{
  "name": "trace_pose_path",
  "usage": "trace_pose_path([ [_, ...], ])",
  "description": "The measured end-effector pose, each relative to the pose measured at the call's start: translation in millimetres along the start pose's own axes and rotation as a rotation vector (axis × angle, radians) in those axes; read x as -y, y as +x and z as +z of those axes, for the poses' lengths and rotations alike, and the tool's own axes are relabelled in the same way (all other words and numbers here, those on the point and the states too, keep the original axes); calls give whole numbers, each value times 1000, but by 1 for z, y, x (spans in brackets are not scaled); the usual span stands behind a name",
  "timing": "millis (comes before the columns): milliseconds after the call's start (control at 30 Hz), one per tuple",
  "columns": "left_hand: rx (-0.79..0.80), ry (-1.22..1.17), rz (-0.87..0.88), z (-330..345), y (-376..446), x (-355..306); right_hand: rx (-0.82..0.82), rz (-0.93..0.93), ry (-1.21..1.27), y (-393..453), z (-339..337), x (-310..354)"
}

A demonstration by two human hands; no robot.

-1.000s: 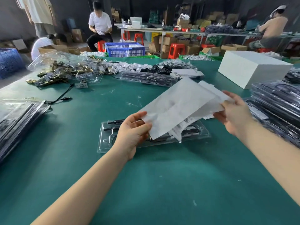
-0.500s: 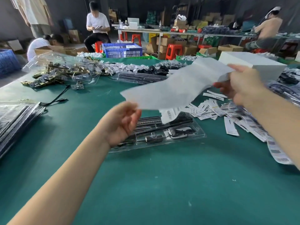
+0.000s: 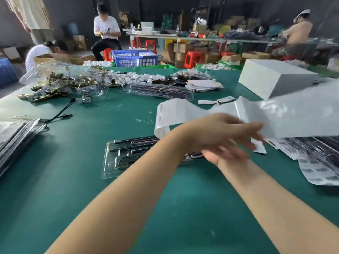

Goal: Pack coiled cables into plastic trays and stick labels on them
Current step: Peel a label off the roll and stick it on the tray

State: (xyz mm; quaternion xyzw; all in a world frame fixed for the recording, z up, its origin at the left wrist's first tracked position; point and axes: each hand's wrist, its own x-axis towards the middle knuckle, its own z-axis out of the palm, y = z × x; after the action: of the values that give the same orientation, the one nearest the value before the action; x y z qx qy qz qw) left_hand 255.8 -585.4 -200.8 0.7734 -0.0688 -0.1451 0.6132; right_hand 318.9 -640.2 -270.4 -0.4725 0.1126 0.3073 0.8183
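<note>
A clear plastic tray holding black coiled cables lies on the green table in front of me. A long white backing sheet hangs in the air above it, stretching off to the right, its left end curling down. My left hand reaches across to the right with straight fingers touching the sheet's lower edge. My right hand sits just under my left wrist, over the tray's right end, blurred and mostly hidden. Printed barcode label sheets lie at the right.
Stacks of packed trays sit at the left edge and the right. A white box stands at the back right. Loose clear trays and metal parts pile up at the back left, with a black cable nearby. People work behind the table.
The backing sheet has swung to the right and dropped lower. My left hand crossed rightward over my right hand, which came down from the sheet's upper end to the tray.
</note>
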Motion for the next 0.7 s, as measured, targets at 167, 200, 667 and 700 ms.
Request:
trace_pose_path([
  [167, -370, 47, -445, -37, -14, 56, -113, -111, 77, 1, -8, 12],
  [200, -434, -96, -434, -42, -15, 63, -107, -121, 71, -1, -9, 9],
  [667, -717, -839, 240, -74, -20, 47, 161, 205, -448, -51, -38, -30],
  [700, -745, -718, 244, -74, -18, 46, 229, 167, -579, -57, -35, -28],
])
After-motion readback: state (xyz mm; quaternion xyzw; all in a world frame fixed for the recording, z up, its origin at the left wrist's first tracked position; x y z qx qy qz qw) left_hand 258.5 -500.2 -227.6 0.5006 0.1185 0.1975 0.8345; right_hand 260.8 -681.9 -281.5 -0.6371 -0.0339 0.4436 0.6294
